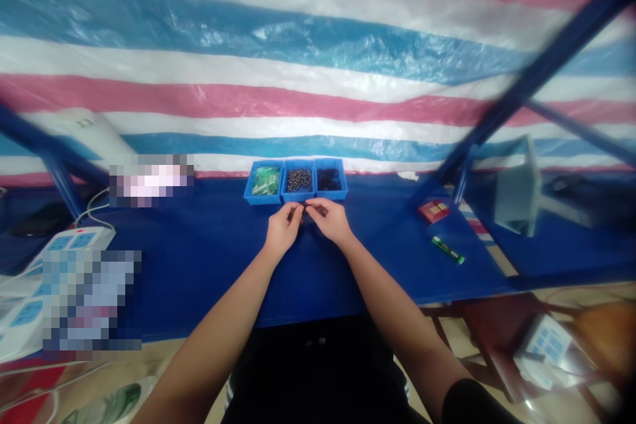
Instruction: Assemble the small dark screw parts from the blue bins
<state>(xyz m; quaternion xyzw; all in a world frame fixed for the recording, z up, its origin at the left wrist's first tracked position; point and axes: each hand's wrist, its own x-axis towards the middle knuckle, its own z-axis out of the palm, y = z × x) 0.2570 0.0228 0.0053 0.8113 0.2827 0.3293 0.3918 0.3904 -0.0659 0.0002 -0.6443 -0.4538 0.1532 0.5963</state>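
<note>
My left hand and my right hand meet fingertip to fingertip just in front of three small blue bins. Both are closed in a pinch around a small dark piece, too small to name and mostly covered by the fingers. Green and clear pieces fill the left bin. The middle bin holds many small brassy metal parts. Small black parts lie in the right bin.
A red pack and a green tube-like packet lie on the blue table to the right. White power strips with cables stand at the left. Blue metal posts rise on both sides before a striped plastic sheet.
</note>
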